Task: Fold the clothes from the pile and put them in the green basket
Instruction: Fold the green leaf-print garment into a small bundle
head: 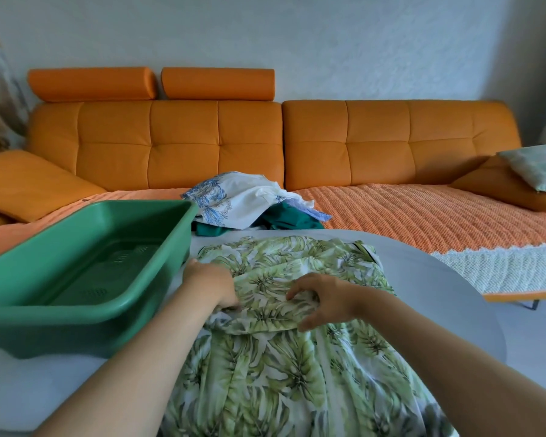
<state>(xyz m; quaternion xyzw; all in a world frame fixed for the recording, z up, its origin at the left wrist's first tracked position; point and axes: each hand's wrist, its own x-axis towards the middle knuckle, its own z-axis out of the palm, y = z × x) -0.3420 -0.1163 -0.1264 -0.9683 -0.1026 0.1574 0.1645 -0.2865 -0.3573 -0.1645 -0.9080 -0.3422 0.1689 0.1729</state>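
Home living room (orange sofa (pixel 275 143)).

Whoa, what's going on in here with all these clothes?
A person is folding a leaf-print garment spread on the white table. The left hand and the right hand both grip a fold across its middle. The green basket sits just to the left, with nothing in it yet. A small pile of clothes, white, blue-patterned and dark green, waits behind the garment, in front of the orange sofa.
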